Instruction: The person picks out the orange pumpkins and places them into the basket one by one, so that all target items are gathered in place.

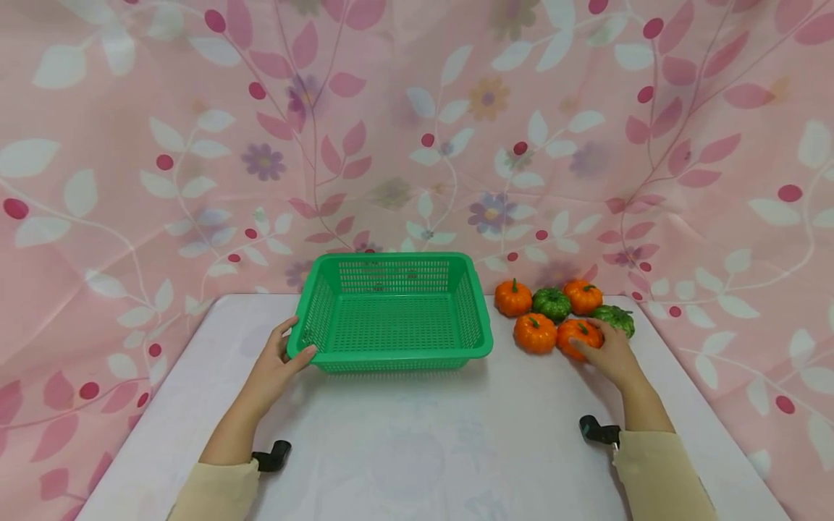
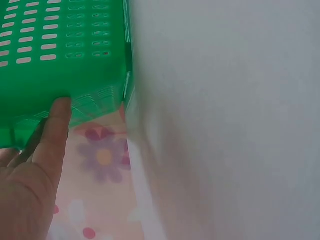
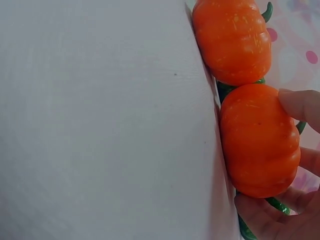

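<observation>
At the left front corner of a green plastic basket (image 1: 391,356), my left hand (image 1: 275,363) grips the rim, its thumb at the front and its fingers along the left side. The left wrist view shows a finger (image 2: 59,117) against the basket's perforated wall (image 2: 45,45). Over on the right, my right hand (image 1: 611,353) holds a small orange pumpkin (image 1: 578,333), thumb on one side and fingers on the other. In the right wrist view this pumpkin (image 3: 260,142) still appears at table level, beside another orange one (image 3: 232,40).
Close around the held pumpkin sit more orange pumpkins (image 1: 536,333) and two green ones, one at the back (image 1: 552,305) and one at the right (image 1: 615,318). A floral curtain (image 1: 417,145) hangs behind the white table (image 1: 404,449).
</observation>
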A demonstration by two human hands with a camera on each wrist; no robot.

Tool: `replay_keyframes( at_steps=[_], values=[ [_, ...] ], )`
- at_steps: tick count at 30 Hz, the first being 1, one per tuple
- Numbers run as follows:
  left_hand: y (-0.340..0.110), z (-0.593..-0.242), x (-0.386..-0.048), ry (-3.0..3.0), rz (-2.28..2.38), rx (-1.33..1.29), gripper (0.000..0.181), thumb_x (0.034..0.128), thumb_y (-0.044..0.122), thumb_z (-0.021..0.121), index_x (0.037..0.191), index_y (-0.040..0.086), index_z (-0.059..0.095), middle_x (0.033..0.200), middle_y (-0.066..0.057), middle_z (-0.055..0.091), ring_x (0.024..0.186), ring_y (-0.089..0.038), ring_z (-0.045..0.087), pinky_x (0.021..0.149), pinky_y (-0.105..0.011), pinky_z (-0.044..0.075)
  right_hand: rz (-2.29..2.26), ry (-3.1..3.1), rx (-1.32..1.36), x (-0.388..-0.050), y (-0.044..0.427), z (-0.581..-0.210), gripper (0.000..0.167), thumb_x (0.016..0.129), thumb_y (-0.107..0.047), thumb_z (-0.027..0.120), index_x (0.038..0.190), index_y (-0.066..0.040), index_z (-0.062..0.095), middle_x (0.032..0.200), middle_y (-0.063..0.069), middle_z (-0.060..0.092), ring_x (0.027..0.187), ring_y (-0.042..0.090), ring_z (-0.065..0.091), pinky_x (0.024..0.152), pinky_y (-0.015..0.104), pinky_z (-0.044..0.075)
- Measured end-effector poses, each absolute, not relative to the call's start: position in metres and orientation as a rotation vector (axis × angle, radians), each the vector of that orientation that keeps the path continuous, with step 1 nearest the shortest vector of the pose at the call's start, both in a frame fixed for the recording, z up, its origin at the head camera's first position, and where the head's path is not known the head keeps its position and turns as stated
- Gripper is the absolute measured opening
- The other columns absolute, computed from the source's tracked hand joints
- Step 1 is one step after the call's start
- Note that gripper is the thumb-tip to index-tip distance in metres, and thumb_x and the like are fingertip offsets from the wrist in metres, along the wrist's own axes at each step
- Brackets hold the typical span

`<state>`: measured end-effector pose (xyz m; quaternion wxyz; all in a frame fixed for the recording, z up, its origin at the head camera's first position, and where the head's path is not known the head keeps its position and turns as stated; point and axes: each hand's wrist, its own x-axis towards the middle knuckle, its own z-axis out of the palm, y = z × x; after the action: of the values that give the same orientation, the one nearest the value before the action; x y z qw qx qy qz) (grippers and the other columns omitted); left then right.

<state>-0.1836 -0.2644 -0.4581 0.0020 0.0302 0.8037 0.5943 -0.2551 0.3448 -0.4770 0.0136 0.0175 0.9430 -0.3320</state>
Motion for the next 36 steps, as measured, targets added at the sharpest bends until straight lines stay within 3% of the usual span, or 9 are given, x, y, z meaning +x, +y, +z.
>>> replay_keyframes(
  at_steps=[17, 25, 36],
  values=[
    [-0.27, -0.462, -0.184, 2.445, 1.951, 0.116, 0.085, 0.0991, 0.023, 0.066, 0.161, 0.013, 0.01, 0.148, -0.029, 0.038, 0.105, 0.0, 0.059, 0.088, -0.02, 0.054, -1.055, 2.917, 0.078, -0.251, 0.347, -0.466, 0.089, 0.095, -0.055, 0.061, 0.152, 0.007, 0.029, 0.148, 0.041, 0.03, 0.132, 0.059, 0.032, 0.105, 0.073, 0.03],
    [-0.269, -0.46, -0.183, 2.437, 1.96, 0.112, 0.084, 0.0985, 0.022, 0.067, 0.161, 0.011, 0.011, 0.147, -0.03, 0.04, 0.104, -0.001, 0.06, 0.091, -0.029, 0.055, -1.056, 2.981, 0.028, -0.246, 0.346, -0.452, 0.085, 0.096, -0.051, 0.063, 0.149, 0.009, 0.033, 0.146, 0.042, 0.031, 0.13, 0.059, 0.032, 0.103, 0.075, 0.03],
    [-0.269, -0.459, -0.183, 2.424, 1.956, 0.112, 0.085, 0.0985, 0.022, 0.067, 0.161, 0.013, 0.011, 0.148, -0.029, 0.038, 0.105, 0.0, 0.059, 0.09, -0.024, 0.055, -1.077, 3.002, -0.004, -0.24, 0.334, -0.431, 0.083, 0.095, -0.051, 0.063, 0.15, 0.005, 0.034, 0.144, 0.041, 0.031, 0.13, 0.058, 0.031, 0.101, 0.077, 0.03]
  ],
)
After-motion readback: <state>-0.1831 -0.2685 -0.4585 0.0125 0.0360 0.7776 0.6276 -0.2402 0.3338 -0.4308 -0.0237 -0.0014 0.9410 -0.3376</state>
